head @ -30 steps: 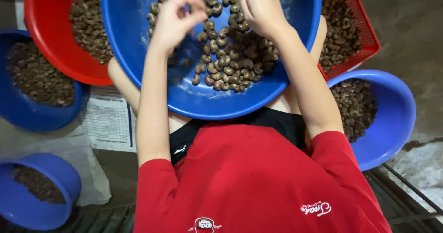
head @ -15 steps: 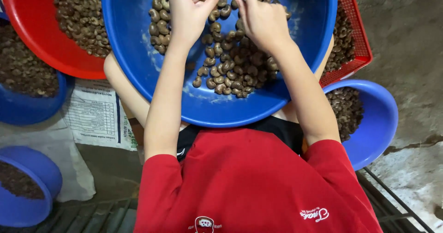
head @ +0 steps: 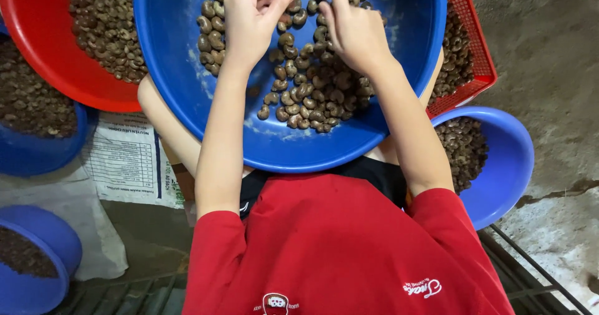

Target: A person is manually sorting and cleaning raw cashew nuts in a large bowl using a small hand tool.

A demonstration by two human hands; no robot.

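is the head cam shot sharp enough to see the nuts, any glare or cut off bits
Head view: sharp on the nuts in the big blue basin; soft glare on its inner wall; fingertips of left hand and right hand run off the top edge; side tubs dimmer.

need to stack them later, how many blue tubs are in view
4: a big blue basin on the lap, one at the right, one at the left edge, one at the bottom left. More may lie outside the frame.
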